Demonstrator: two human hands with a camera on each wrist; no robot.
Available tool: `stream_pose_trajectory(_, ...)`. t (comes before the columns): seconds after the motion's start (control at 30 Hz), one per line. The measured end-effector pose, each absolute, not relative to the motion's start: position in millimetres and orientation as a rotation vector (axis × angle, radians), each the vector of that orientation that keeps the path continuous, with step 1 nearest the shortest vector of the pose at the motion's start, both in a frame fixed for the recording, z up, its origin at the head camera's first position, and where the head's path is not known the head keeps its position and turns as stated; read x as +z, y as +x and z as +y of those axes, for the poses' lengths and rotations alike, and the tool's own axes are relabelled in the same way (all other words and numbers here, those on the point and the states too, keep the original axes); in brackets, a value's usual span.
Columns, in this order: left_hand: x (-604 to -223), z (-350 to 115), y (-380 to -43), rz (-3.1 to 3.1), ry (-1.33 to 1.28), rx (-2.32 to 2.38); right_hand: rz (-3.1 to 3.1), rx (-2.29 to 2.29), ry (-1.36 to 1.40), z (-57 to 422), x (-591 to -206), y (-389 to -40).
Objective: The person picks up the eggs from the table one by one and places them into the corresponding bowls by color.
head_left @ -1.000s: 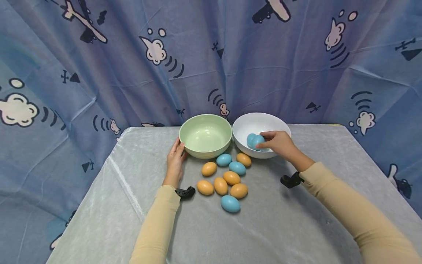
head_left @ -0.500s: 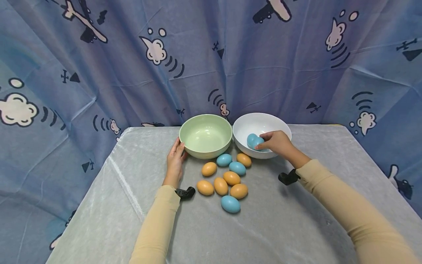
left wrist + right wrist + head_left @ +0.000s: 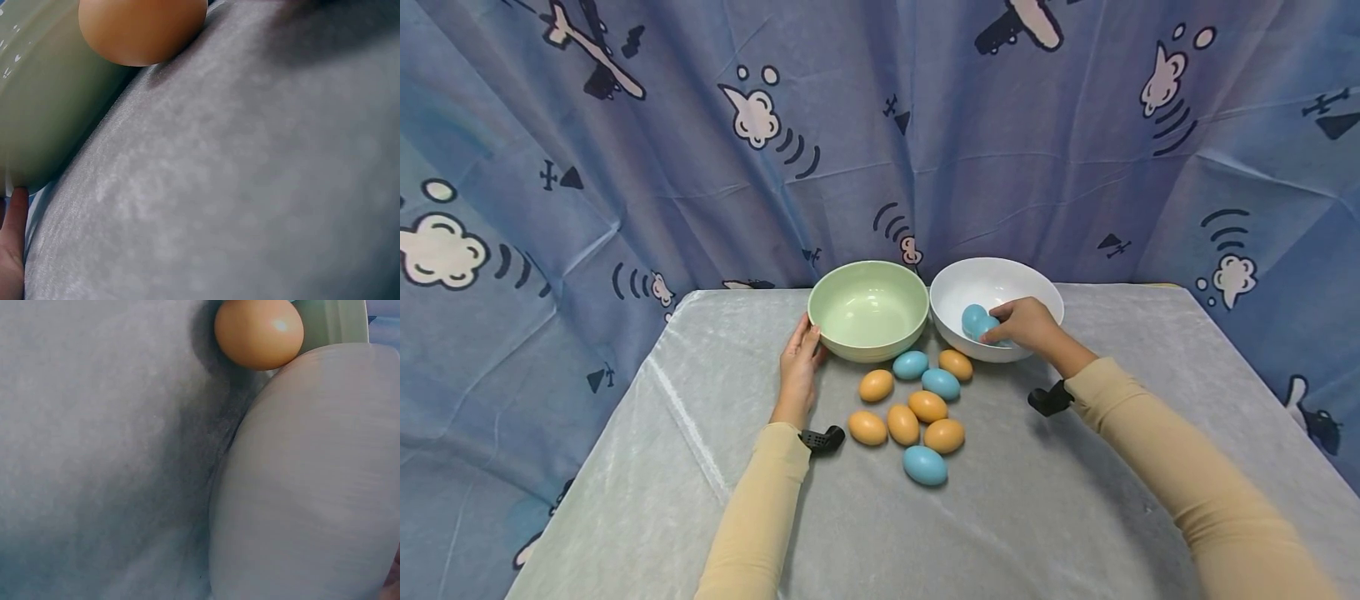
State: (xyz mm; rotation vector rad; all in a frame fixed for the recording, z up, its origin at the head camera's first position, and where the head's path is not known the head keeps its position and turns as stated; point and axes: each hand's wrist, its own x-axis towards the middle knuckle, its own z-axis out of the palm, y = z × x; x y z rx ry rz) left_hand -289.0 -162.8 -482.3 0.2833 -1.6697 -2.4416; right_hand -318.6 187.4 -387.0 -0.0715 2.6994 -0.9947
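Note:
My right hand reaches over the near right rim of the white bowl. Between thumb and fingers it pinches a blue egg, low inside the bowl. Another blue egg lies right beside it. On the left, my left hand rests against the side of the green bowl, its fingers fairly straight along the wall. In the left wrist view a fingertip touches that bowl's underside. The right wrist view shows mostly the white bowl's outer wall; only a sliver of hand shows there.
In front of the bowls, several orange eggs and three blue eggs lie loose on the grey cloth-covered table. One orange egg lies close to the white bowl. A patterned blue curtain hangs behind the table.
My right forearm and wrist have shifted slightly left, and the hand with its blue egg sits a little lower in the white bowl. The left hand and the loose eggs stay put.

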Motion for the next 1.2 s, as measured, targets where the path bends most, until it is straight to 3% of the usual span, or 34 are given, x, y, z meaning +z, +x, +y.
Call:
stream_pose_trajectory(0.8,-485.9,-162.6,-290.6,-1.665,0.295,-2.431,2.714,-1.093,-0.106,187.5,-390.8,-315.5)
stream_pose_trajectory(1.2,-485.1,-162.7,-291.0,-1.683,0.316,-2.419,2.674,-1.381,-0.133,176.6,-371.1,-283.2)
